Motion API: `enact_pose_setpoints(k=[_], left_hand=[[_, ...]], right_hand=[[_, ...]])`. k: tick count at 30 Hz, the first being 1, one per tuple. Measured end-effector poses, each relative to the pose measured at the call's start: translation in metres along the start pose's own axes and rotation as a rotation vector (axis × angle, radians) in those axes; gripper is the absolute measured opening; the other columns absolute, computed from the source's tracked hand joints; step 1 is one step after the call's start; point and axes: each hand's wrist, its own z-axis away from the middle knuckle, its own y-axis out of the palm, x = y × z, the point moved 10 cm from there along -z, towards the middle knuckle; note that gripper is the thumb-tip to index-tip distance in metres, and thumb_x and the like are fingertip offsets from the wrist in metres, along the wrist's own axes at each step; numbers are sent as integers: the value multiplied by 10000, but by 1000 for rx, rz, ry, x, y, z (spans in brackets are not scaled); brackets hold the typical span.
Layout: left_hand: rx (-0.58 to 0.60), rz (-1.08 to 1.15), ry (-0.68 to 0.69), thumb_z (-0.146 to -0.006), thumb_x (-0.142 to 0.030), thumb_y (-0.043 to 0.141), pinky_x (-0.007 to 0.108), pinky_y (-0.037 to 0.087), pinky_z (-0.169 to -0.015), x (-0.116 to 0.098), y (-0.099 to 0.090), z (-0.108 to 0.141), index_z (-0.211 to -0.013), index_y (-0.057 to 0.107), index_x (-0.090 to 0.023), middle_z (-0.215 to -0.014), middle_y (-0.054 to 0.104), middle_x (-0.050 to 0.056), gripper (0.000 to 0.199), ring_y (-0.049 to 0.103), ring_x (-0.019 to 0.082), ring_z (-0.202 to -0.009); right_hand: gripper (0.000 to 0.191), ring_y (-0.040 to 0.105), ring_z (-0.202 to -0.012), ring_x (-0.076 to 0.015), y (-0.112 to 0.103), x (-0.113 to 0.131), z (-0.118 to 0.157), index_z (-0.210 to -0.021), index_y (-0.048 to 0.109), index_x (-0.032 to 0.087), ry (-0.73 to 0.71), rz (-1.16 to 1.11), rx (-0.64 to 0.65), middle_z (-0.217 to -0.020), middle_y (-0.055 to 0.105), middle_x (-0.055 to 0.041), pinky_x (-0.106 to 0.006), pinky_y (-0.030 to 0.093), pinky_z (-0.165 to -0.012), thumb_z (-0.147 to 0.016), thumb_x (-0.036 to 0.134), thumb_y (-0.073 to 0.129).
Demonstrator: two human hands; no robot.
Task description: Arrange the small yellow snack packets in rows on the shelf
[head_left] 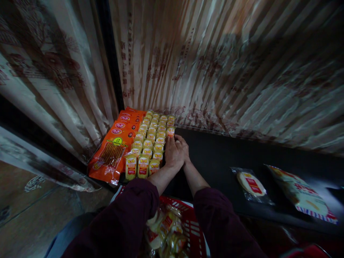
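My left hand (174, 154) is closed at the right side of several rows of small yellow wrapped cakes (147, 143). Its fingertips press on a wrapped cake (170, 132) with an orange label. Close against it, my right hand (183, 144) has its fingers curled; what they hold, if anything, is hidden. The cakes stand packed together on a black shelf (212, 150). Below my forearms is a red basket (195, 225) containing more wrapped pieces (168, 229).
Orange snack bags (115, 143) lie left of the cakes, by a dark post (109, 53). Pleated printed curtains (188, 71) hang behind and at the left. Farther right on the shelf lie a round wrapped item (251, 183) and a blurred snack bag (301, 191).
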Motion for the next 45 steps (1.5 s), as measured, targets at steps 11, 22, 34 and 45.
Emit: enact_pose_setpoints(k=[11,22,34,45], left_hand=[[39,29,-27,-903,-167,340,346,189,-1188,-5,-4,5,-1338,473,9,-1460,407,196,488,284,226,-1417],[-3,56,37,-893,-159,353,376,187,-1195,-8,-2,4,-1301,534,-76,-1434,461,145,454,282,240,-1418],[94,-149,26,-944,-208,309,353,162,-1200,-13,0,7,-1361,443,0,-1496,337,189,485,242,226,-1430],[22,-161,91,-937,-213,314,435,200,-1190,-11,4,4,-1299,515,-9,-1472,378,212,462,273,279,-1418]], right_hand=[[309,605,-950,-235,-16,10,8,-1002,652,241,32,3,-66,-985,684,-54,-393,469,-912,-723,239,520],[278,641,-929,-215,-16,6,4,-927,660,192,75,-173,-6,-983,712,-58,-357,493,-899,-702,252,508],[374,615,-1067,-233,-17,-2,-5,-1109,663,205,83,-161,-28,-1108,685,-70,-423,446,-1005,-771,284,525],[382,594,-1126,-229,-5,5,-4,-1112,671,230,34,-260,73,-1100,705,-35,-411,424,-1039,-760,285,534]])
